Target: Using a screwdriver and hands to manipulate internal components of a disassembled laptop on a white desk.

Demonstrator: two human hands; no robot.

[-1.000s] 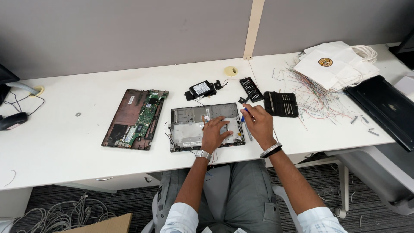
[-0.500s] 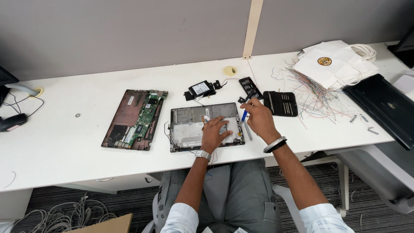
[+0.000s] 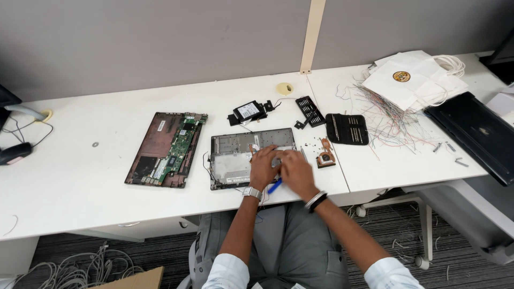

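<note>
Resting on the laptop shell (image 3: 235, 160), both hands (image 3: 281, 167) meet.

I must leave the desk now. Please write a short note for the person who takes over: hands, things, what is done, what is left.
Left hand: flat on the open grey laptop shell.
Right hand: over the shell's right edge, with a blue tool beneath it; its grip is hidden.
Done: board tray lies out on the left; copper fan and bit case on the right.
Left: the shell is not yet stripped; loose screws lie beside it.
</note>
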